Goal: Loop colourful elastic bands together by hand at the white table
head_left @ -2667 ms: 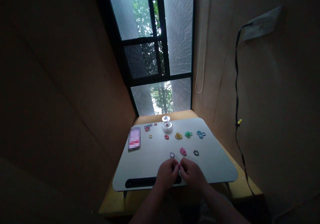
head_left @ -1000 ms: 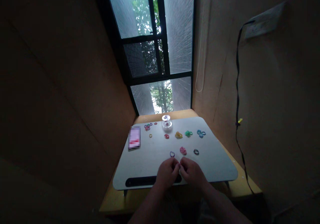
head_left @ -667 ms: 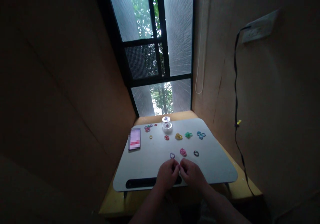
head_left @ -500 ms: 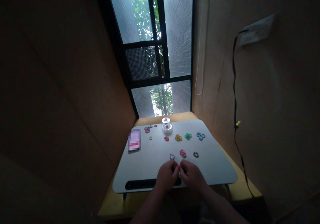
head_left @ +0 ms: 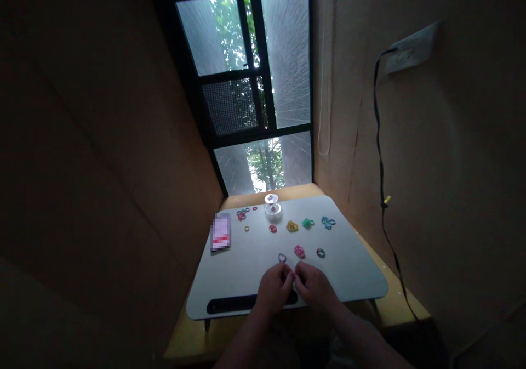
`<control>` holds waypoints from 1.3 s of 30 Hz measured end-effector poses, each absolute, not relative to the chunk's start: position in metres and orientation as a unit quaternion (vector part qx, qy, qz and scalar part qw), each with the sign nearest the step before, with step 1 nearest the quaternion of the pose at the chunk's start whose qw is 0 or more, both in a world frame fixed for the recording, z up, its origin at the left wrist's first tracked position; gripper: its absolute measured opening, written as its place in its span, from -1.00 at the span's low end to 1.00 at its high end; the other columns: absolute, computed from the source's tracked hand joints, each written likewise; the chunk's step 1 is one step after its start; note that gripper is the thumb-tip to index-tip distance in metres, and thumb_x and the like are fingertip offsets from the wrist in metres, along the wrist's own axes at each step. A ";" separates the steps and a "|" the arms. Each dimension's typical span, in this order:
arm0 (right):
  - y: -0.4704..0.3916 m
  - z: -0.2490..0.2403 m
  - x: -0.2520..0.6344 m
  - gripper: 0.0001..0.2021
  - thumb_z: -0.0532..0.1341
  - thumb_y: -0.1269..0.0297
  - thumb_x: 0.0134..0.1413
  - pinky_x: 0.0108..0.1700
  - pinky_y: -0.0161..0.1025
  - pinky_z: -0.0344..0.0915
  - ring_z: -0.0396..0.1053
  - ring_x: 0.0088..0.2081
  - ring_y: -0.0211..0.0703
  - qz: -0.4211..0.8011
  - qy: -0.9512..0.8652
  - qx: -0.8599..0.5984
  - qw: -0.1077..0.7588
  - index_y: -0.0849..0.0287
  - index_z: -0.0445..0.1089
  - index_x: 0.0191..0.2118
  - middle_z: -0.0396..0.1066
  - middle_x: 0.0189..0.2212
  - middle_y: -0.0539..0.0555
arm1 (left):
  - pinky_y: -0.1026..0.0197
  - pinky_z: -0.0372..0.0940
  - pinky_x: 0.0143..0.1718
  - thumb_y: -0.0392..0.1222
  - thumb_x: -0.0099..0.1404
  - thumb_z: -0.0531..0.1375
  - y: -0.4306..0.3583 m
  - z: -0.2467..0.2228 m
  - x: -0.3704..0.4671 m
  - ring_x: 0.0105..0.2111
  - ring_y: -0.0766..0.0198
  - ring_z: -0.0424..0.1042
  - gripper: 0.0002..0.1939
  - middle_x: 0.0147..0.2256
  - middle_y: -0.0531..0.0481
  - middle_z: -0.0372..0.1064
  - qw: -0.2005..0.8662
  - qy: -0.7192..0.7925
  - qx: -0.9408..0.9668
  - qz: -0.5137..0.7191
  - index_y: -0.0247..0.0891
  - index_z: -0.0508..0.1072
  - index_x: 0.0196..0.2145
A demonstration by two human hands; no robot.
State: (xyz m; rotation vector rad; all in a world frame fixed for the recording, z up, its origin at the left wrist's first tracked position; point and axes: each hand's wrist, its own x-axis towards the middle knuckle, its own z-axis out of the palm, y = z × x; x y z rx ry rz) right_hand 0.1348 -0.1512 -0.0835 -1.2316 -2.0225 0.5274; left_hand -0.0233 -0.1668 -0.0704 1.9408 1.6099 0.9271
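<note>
White lap desk [head_left: 234, 270] by a window [head_left: 291, 56], pretty dim in here. Left hand [head_left: 275, 288] and right hand [head_left: 314, 288] are both curled into a tight pinch, just about touching, and I honestly can't tell if they've got hold of anything. Purple band [head_left: 280, 257] sits just past the left one, pink bands [head_left: 299, 251] straight ahead, dark band [head_left: 321, 256] beyond the right.

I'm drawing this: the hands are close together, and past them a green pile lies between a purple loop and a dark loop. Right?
Nearly! The head view shows a pink pile, not green, between the purple loop and the dark loop. The left hand and right hand are close together.
</note>
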 end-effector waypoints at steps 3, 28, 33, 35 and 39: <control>-0.152 -0.084 0.135 -0.83 0.06 0.28 0.17 -0.39 -0.30 0.04 0.25 -0.46 -0.21 0.206 -0.779 -0.476 0.353 0.12 0.21 -0.45 0.31 -0.53 -0.03 | 0.27 0.15 -0.36 -0.20 0.28 0.12 -0.166 -0.071 -0.024 -0.42 0.27 0.37 -0.88 -0.44 0.05 0.43 0.231 0.580 0.704 0.340 -0.22 0.43 -0.38; -0.155 -0.081 0.134 -0.82 0.08 0.30 0.15 -0.41 -0.30 0.02 0.23 -0.49 -0.24 0.204 -0.776 -0.478 0.357 0.13 0.24 -0.47 0.32 -0.54 -0.03 | 0.28 0.14 -0.36 -0.25 0.26 0.13 -0.170 -0.067 -0.023 -0.42 0.29 0.36 -0.90 -0.43 0.05 0.44 0.233 0.580 0.706 0.334 -0.23 0.46 -0.36; -0.155 -0.082 0.135 -0.82 0.08 0.29 0.16 -0.39 -0.30 0.02 0.24 -0.47 -0.23 0.197 -0.779 -0.479 0.353 0.14 0.23 -0.47 0.30 -0.54 -0.04 | 0.27 0.16 -0.33 -0.25 0.25 0.14 -0.169 -0.068 -0.023 -0.39 0.27 0.38 -0.90 -0.41 0.03 0.45 0.226 0.579 0.708 0.335 -0.23 0.46 -0.35; -0.155 -0.081 0.135 -0.82 0.08 0.29 0.15 -0.39 -0.30 0.01 0.23 -0.47 -0.23 0.197 -0.779 -0.482 0.350 0.14 0.23 -0.47 0.30 -0.54 -0.04 | 0.27 0.16 -0.33 -0.25 0.26 0.14 -0.169 -0.068 -0.023 -0.39 0.27 0.38 -0.90 -0.41 0.03 0.45 0.228 0.578 0.708 0.336 -0.23 0.46 -0.35; -0.155 -0.080 0.135 -0.82 0.09 0.30 0.14 -0.40 -0.30 0.01 0.23 -0.48 -0.23 0.205 -0.777 -0.483 0.348 0.13 0.21 -0.49 0.29 -0.55 -0.04 | 0.27 0.16 -0.35 -0.25 0.26 0.14 -0.169 -0.067 -0.023 -0.41 0.28 0.37 -0.89 -0.42 0.04 0.45 0.232 0.578 0.708 0.333 -0.23 0.47 -0.34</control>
